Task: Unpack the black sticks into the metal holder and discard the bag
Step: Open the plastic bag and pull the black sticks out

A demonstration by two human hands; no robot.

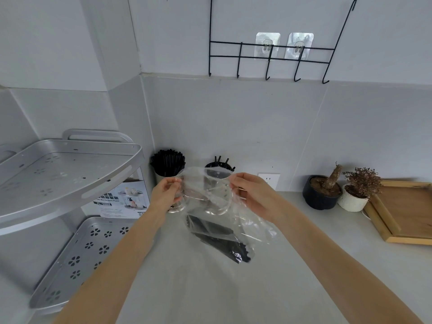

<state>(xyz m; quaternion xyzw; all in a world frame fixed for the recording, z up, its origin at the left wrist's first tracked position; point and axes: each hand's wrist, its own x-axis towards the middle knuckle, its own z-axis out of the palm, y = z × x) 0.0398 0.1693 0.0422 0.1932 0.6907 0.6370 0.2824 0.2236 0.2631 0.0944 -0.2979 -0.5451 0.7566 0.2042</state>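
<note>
Both of my hands hold a clear plastic bag (205,190) up above the counter. My left hand (166,190) pinches its left edge and my right hand (250,192) grips its right edge. The bag looks empty. Behind it stand two metal holders: the left holder (163,177) is packed full of black sticks (167,161), the right holder (218,168) shows only a few sticks poking out. Another clear packet of black sticks (219,239) lies flat on the counter below my hands.
A silver two-tier corner rack (70,174) stands at the left with a product box (126,199) behind it. Two small potted plants (327,190) and a wooden tray (402,211) sit at the right. A black wire hook rack (268,54) hangs on the wall.
</note>
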